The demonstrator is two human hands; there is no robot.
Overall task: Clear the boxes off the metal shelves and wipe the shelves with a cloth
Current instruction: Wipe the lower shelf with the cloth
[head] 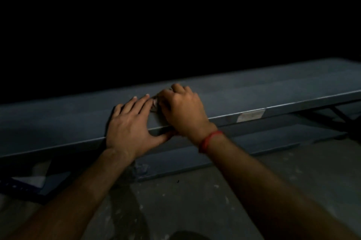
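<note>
Cloth: a small pale wad [154, 103] lies on top of the grey metal shelf [254, 91], tucked under the curled fingers of the right hand [182, 111]; only a scrap shows between the two hands.
Right hand: knuckles up, fingers bent round the cloth and gripping it, wrist over the shelf's near edge; a red thread [210, 140] circles the wrist.
Left hand: [130, 122] flat on the shelf just left of the cloth, fingers spread and holding nothing, thumb hooked under the near edge.
Shelf: a pale label [251, 115] sits on its near edge, right of the hands.
Floor: speckled concrete [195, 200] below.
</note>
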